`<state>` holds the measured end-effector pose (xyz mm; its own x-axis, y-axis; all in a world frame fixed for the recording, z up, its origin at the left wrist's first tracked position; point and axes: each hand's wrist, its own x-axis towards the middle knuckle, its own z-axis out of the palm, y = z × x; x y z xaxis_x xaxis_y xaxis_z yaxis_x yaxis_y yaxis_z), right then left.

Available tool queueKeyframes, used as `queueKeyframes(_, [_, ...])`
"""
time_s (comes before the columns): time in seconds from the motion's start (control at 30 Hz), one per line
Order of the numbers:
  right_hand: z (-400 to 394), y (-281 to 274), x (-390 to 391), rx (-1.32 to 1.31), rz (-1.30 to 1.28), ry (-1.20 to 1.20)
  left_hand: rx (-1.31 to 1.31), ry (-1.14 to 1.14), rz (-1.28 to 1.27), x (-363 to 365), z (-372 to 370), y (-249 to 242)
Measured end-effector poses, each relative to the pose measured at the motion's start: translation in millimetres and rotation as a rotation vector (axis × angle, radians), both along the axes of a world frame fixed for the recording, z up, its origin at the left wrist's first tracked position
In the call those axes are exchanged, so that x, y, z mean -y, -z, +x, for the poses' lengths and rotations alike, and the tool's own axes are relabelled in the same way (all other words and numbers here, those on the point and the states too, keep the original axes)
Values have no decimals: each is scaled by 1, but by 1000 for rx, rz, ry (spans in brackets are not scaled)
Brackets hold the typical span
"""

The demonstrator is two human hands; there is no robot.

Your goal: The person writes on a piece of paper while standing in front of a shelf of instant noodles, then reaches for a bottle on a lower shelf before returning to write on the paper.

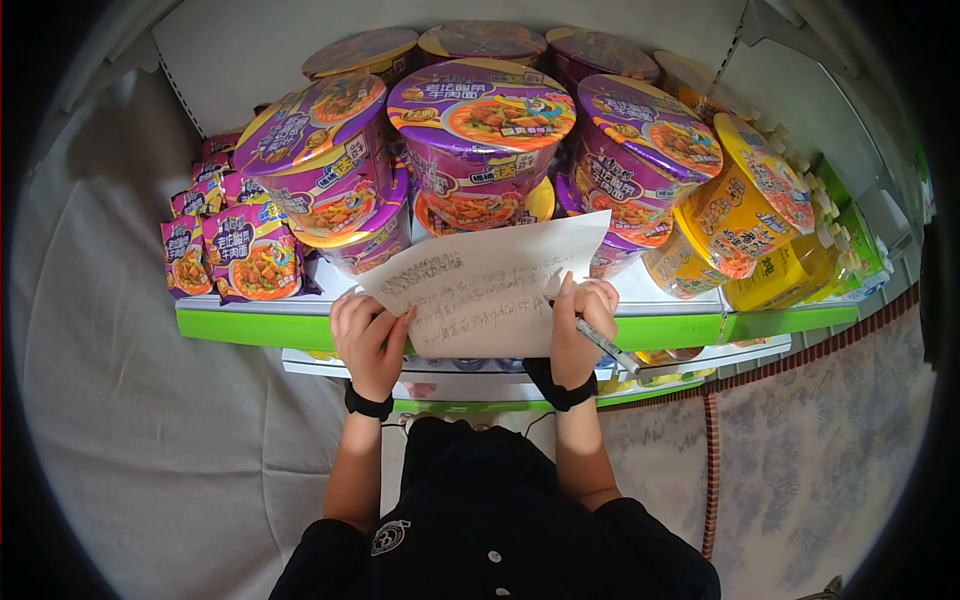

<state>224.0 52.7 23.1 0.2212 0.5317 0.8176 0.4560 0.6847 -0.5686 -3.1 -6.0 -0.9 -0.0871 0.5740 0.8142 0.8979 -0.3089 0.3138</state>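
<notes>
A sheet of paper [490, 290] with several handwritten lines, the top one scribbled over, is held up in front of the shelf. My left hand [368, 335] pinches its lower left edge between thumb and fingers. At the right edge my right hand [583, 325] grips the paper with the thumb in front. A pen [610, 348] also sits in my right hand, its end slanting down to the right. Behind the sheet stand purple instant noodle tubs [480, 125], stacked on others that the paper partly hides.
Purple noodle packets [250, 250] lie on the shelf at the left. Yellow noodle tubs [745, 200] and yellow oil bottles [785, 275] stand at the right. A green shelf edge [260, 328] runs across, with a lower shelf beneath. Grey cloth [120, 400] hangs at the left.
</notes>
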Motion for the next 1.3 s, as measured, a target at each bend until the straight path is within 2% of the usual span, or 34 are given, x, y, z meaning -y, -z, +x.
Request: queueKeyframes(1.3, [1, 2, 1, -4, -8, 12, -1, -2, 1, 0, -1, 1])
